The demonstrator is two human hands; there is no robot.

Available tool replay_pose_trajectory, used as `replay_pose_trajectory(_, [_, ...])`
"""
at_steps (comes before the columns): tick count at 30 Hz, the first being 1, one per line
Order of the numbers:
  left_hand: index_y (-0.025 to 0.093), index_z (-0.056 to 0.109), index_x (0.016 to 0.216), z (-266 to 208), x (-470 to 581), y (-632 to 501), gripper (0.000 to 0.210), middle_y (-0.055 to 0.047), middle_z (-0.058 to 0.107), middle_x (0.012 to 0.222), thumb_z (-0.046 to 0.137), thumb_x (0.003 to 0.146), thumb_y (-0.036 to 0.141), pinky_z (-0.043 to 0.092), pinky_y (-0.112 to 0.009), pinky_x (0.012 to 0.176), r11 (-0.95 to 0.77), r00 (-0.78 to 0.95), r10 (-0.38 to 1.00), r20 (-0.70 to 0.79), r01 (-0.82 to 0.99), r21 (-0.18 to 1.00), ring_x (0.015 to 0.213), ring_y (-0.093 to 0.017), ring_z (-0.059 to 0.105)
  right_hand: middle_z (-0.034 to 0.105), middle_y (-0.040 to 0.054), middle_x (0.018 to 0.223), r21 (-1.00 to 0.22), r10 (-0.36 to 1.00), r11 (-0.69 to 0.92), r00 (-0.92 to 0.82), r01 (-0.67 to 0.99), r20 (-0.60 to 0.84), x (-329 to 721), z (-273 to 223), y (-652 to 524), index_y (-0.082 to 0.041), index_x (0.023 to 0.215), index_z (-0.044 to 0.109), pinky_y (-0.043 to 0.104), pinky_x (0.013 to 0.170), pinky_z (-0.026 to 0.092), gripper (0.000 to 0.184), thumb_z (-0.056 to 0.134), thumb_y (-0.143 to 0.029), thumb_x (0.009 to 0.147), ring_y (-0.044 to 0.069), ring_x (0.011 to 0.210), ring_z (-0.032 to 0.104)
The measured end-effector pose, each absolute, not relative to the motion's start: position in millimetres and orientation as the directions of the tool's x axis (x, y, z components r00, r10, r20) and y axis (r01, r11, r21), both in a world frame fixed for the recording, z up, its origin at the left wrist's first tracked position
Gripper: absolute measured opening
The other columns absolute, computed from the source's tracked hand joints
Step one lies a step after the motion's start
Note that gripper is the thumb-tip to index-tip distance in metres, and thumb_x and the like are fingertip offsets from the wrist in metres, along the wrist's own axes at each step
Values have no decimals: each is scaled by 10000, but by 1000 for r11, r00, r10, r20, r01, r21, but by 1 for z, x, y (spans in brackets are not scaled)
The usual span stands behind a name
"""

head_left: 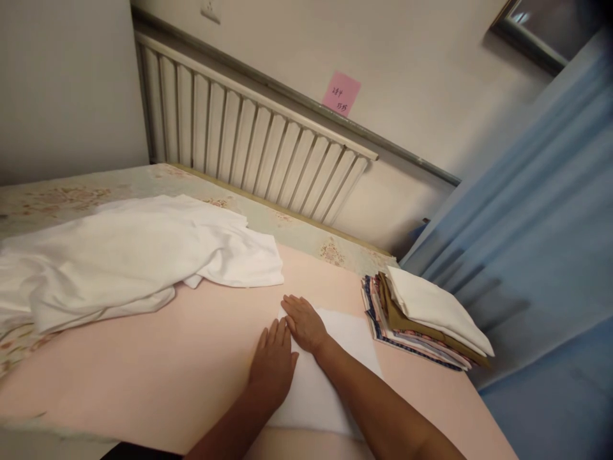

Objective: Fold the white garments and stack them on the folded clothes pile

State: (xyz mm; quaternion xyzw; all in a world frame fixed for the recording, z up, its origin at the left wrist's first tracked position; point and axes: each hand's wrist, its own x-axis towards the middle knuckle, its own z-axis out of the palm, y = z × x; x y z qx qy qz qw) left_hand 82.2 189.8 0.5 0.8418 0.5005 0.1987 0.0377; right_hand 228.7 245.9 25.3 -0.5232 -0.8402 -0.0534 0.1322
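step: smoothing folded white cloth (335, 377) on bed (143, 377) | left hand (274, 364), right hand (304, 322) flat, fingers together, holding nothing | next: probably another fold, edges kept aligned

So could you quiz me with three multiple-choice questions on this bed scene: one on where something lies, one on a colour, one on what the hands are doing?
1. Where is the stack of folded cloths?
A. On the radiator
B. At the right edge of the bed, right of the hands
C. Under the rumpled white sheet

2. What colour is the sticky note on the wall?
A. Pink
B. Green
C. Yellow

3. How are the two hands placed?
A. Both raised in the air
B. Both clenched round a cloth
C. Both flat, palms down, on the folded white cloth

Answers:
1. B, the stack sits near the blue curtain, apart from the rumpled white sheet.
2. A, it is pink, above the radiator.
3. C, the left hand and right hand lie open with fingers stretched along the cloth's left edge.
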Motion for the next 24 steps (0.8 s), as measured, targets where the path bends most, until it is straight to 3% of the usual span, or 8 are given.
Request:
replay_pose_trajectory(4, [107, 507, 1340, 9, 79, 193, 506, -150, 489, 1423, 412, 849, 187, 306, -472, 1116, -494, 427, 866, 259, 810, 316, 1357, -276, 391, 435, 60, 1459, -39, 887, 401, -378, 915, 265, 225, 25, 249, -200, 1399, 435, 438, 1143, 264, 444, 407, -225, 956, 192, 1370, 349])
replay_pose_trajectory(13, [119, 587, 1165, 35, 57, 216, 372, -124, 650, 1187, 343, 889, 169, 428, -326, 975, -253, 248, 962, 113, 659, 709, 1114, -193, 590, 461, 96, 1436, -52, 894, 353, -320, 934, 315, 217, 22, 231, -160, 1367, 464, 465, 1150, 242, 418, 402, -218, 958, 213, 1380, 331])
replay_pose_trajectory(18, [163, 606, 986, 48, 47, 222, 253, -86, 691, 972, 384, 866, 171, 453, -307, 814, -159, 274, 961, -32, 645, 748, 918, -187, 633, 465, 95, 1433, -59, 892, 358, -323, 932, 315, 214, 22, 227, -157, 1360, 467, 463, 1154, 232, 414, 406, -207, 954, 211, 1367, 351])
replay_pose_trajectory(24, [187, 582, 977, 52, 41, 219, 196, -56, 695, 904, 455, 827, 196, 442, -283, 757, -55, 298, 939, -170, 619, 783, 861, -186, 639, 464, 80, 1436, -55, 896, 334, -299, 941, 329, 214, 20, 231, -175, 1357, 473, 448, 1154, 229, 415, 421, -206, 946, 199, 1364, 355])
